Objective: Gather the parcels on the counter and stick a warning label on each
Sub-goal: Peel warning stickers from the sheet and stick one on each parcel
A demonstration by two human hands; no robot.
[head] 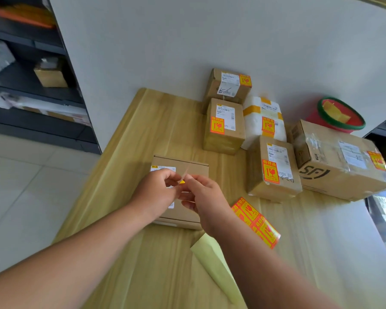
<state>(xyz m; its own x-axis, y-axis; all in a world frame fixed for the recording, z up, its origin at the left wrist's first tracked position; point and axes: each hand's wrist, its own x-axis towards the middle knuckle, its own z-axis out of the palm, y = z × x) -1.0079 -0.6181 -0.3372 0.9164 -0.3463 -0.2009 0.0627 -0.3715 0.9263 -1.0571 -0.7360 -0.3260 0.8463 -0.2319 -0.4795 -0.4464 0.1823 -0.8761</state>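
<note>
While the left hand [156, 194] and right hand [202, 198] pinched a small orange-yellow paper label [182, 181], its limp sticky side could fold onto itself.

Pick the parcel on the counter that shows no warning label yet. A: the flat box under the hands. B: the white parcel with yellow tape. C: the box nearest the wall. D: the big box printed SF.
A: the flat box shows only a white slip, and the left hand and right hand pinch a warning label above it.
</note>
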